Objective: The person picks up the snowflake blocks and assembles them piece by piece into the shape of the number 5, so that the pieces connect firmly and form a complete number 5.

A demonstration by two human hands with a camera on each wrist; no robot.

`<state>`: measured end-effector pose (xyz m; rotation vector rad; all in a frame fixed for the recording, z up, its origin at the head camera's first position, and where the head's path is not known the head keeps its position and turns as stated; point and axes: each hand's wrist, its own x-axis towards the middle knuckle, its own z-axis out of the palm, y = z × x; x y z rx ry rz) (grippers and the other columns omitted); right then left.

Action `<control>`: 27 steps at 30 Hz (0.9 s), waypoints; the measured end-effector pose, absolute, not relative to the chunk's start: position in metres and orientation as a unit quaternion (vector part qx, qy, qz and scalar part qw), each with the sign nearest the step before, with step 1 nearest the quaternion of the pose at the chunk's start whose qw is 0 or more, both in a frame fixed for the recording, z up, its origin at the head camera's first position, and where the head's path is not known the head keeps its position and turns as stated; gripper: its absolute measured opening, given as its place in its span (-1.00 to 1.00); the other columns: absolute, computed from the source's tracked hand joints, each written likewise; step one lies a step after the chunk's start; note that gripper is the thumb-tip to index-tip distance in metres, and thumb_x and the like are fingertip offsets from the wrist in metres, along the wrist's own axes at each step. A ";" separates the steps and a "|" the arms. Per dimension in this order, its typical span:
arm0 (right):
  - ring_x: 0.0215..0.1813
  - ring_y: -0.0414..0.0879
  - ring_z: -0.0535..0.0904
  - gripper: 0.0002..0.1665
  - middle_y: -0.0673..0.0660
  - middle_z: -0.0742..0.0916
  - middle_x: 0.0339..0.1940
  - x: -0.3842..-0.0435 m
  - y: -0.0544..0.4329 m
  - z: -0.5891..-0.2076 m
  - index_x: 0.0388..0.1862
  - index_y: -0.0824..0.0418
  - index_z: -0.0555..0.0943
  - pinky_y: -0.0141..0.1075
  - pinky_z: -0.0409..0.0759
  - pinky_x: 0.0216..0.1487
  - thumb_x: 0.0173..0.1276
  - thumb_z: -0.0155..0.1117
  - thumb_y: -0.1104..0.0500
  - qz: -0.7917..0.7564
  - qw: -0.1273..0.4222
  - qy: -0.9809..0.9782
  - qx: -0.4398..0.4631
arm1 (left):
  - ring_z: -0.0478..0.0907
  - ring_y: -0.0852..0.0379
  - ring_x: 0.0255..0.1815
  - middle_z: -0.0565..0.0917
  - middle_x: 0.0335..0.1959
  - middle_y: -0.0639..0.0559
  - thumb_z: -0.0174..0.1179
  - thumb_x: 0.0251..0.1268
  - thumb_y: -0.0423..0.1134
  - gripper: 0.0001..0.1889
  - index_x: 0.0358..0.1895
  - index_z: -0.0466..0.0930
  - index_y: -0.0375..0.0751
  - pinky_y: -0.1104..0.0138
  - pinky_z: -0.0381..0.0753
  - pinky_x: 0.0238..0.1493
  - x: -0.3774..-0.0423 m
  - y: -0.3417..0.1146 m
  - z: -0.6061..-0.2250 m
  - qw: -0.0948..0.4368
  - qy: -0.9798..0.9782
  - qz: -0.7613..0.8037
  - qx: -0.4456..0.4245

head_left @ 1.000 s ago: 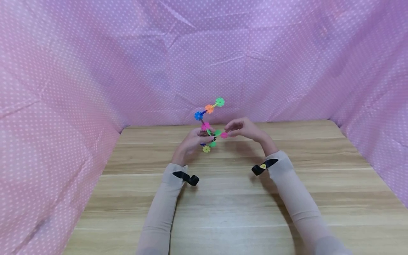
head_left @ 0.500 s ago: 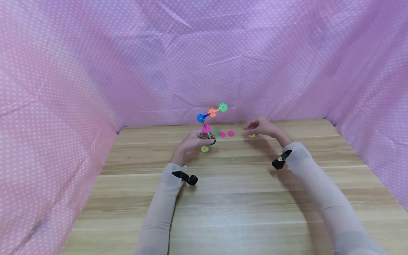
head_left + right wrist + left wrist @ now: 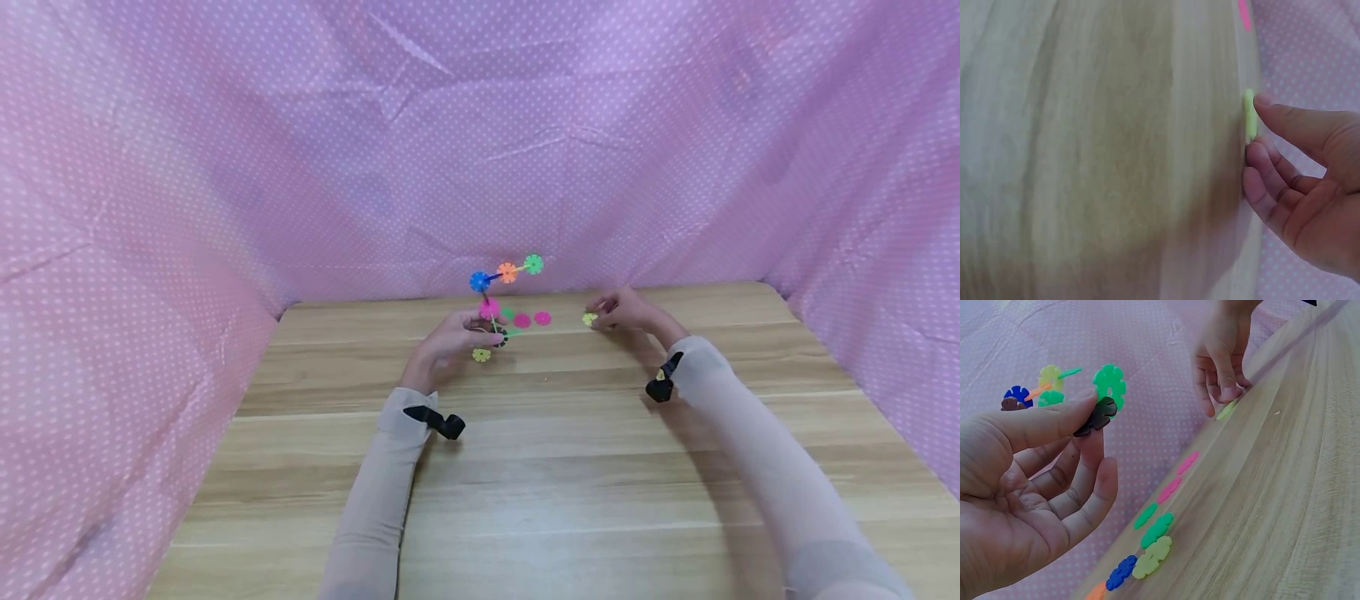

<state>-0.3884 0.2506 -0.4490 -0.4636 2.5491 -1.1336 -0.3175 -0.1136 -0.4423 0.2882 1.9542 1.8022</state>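
Between thumb (image 3: pixel 1297 125) and fingers (image 3: pixel 1256 184) of the right hand (image 3: pixel 1322 203) lies a yellow disc (image 3: pixel 1249 115)

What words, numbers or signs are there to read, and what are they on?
No words or numbers can be read.
Black band on the right sleeve: a small yellow mark, too small to read.
Discs, table, cloth: no writing seen.

Pink, white-dotted cloth (image 3: pixel 480 150) fills the frame's top and sides. A wood-grained counter (image 3: pixel 555 475) spans the lower middle.
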 end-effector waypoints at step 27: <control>-0.40 -0.17 0.63 -0.71 0.14 0.77 -0.38 -0.366 0.231 -0.455 -0.07 0.51 0.60 -0.36 0.66 -0.35 0.32 0.42 0.34 -0.480 0.183 0.844 -0.155 | 0.55 -0.19 0.18 0.67 -0.13 0.04 0.34 0.35 -0.31 -0.50 0.32 0.50 -0.36 -0.07 0.47 0.34 -0.316 -0.115 -0.440 0.231 0.683 0.690 0.070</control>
